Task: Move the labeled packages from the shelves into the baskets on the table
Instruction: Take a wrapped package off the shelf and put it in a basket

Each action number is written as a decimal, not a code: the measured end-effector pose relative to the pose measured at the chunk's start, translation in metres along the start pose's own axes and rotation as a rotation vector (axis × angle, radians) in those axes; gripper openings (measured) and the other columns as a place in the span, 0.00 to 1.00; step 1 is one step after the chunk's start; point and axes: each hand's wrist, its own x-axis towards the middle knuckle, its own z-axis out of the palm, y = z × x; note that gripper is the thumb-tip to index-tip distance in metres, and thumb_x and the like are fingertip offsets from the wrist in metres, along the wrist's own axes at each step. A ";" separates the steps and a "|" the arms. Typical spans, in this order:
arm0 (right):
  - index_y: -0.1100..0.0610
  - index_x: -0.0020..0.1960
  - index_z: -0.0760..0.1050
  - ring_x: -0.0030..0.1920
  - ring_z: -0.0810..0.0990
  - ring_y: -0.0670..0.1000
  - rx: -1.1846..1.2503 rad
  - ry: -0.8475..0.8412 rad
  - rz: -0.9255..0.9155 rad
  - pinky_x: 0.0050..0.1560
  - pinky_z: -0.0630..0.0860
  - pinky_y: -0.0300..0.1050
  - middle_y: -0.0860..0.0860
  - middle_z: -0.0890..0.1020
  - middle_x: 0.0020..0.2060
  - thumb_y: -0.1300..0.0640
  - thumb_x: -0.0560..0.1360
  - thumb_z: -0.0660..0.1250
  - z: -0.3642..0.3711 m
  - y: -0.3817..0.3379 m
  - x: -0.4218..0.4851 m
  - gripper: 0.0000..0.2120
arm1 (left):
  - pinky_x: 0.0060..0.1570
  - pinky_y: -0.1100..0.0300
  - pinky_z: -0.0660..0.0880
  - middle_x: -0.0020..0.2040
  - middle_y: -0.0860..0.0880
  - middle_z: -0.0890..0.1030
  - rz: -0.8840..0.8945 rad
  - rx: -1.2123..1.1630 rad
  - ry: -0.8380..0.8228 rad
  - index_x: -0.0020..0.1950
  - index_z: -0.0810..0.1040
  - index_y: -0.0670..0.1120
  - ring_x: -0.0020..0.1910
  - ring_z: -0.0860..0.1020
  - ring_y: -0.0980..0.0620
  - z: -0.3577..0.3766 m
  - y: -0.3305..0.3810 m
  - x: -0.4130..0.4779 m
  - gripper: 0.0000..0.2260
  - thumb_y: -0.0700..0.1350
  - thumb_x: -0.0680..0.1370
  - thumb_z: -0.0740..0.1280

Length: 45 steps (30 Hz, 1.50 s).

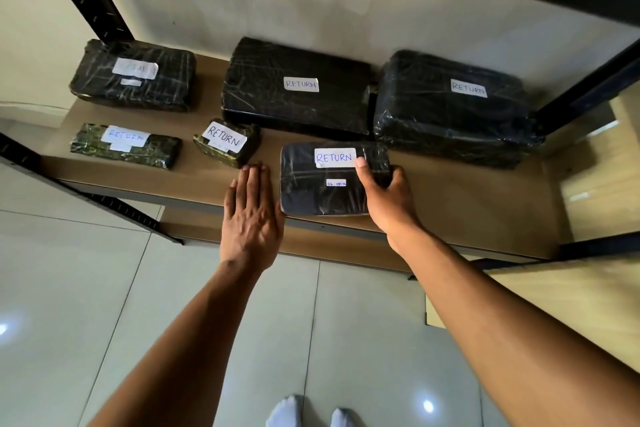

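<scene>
The right hand (pixel 384 194) is curling round one edge of the glossy package (pixel 322 196), the left hand (pixel 252 215) lying flat and empty, so a one-sided lift is risking a slip.

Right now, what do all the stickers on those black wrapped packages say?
"RETURN": front package that the right hand grips; its small sticker's digits are too small.
"RETURN": small tilted package.
"RETURN": front-left greenish package; second sticker blurred.
"RETURN": big flat package.
"RETURN": back-right package, slightly blurred.
Back-left package: both stickers too blurred to read.
</scene>
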 end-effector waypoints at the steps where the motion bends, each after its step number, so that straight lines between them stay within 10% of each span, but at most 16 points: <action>1: 0.52 0.61 0.70 0.49 0.78 0.50 0.012 -0.004 -0.004 0.48 0.72 0.45 0.48 0.79 0.53 0.30 0.74 0.64 -0.004 0.000 -0.004 0.28 | 0.79 0.46 0.47 0.81 0.39 0.55 0.018 -0.042 0.005 0.81 0.52 0.39 0.81 0.49 0.43 0.000 -0.001 0.000 0.29 0.51 0.82 0.45; 7: 0.52 0.58 0.70 0.44 0.77 0.41 0.138 0.032 -0.082 0.38 0.70 0.37 0.44 0.79 0.47 0.34 0.74 0.67 -0.023 -0.001 -0.034 0.25 | 0.55 0.58 0.75 0.63 0.49 0.81 -0.153 -0.969 0.065 0.74 0.70 0.46 0.57 0.80 0.53 -0.048 0.010 -0.005 0.19 0.47 0.85 0.54; 11: 0.55 0.56 0.70 0.39 0.77 0.39 0.210 0.033 -0.109 0.37 0.72 0.32 0.48 0.81 0.45 0.36 0.74 0.69 -0.032 0.004 -0.055 0.25 | 0.59 0.52 0.79 0.56 0.48 0.85 -0.411 -1.478 -0.204 0.64 0.78 0.47 0.58 0.82 0.49 -0.090 0.042 -0.006 0.21 0.58 0.84 0.55; 19: 0.62 0.60 0.67 0.35 0.76 0.31 0.293 0.027 -0.168 0.34 0.70 0.25 0.50 0.78 0.44 0.48 0.78 0.70 -0.052 0.013 -0.086 0.22 | 0.51 0.39 0.81 0.46 0.44 0.86 -0.352 -1.242 -0.167 0.53 0.79 0.41 0.46 0.85 0.43 -0.107 0.072 -0.025 0.27 0.66 0.77 0.64; 31: 0.59 0.65 0.69 0.42 0.77 0.28 0.280 0.096 -0.294 0.39 0.68 0.22 0.40 0.79 0.45 0.51 0.82 0.61 -0.068 0.026 -0.102 0.16 | 0.41 0.63 0.79 0.39 0.57 0.85 -0.254 -1.061 -0.019 0.50 0.79 0.43 0.39 0.82 0.61 -0.104 0.092 -0.044 0.20 0.61 0.80 0.61; 37: 0.61 0.64 0.69 0.39 0.77 0.29 0.288 0.091 -0.306 0.36 0.68 0.23 0.42 0.78 0.42 0.53 0.83 0.62 -0.073 0.028 -0.104 0.15 | 0.47 0.53 0.82 0.43 0.52 0.86 -0.254 -1.059 -0.080 0.50 0.79 0.46 0.44 0.84 0.55 -0.097 0.092 -0.045 0.20 0.63 0.79 0.61; 42: 0.54 0.59 0.70 0.35 0.75 0.34 0.288 0.076 -0.217 0.35 0.69 0.27 0.47 0.79 0.41 0.44 0.81 0.63 -0.077 0.034 -0.102 0.15 | 0.34 0.68 0.74 0.32 0.56 0.81 -0.307 -1.006 -0.091 0.44 0.79 0.39 0.32 0.78 0.62 -0.094 0.101 -0.046 0.25 0.61 0.81 0.60; 45: 0.53 0.56 0.69 0.31 0.74 0.38 0.244 0.007 -0.044 0.27 0.67 0.31 0.47 0.75 0.36 0.38 0.79 0.62 -0.082 0.033 -0.099 0.18 | 0.42 0.56 0.82 0.38 0.45 0.85 -0.456 -1.039 -0.226 0.44 0.81 0.37 0.38 0.83 0.49 -0.091 0.102 -0.044 0.31 0.66 0.78 0.61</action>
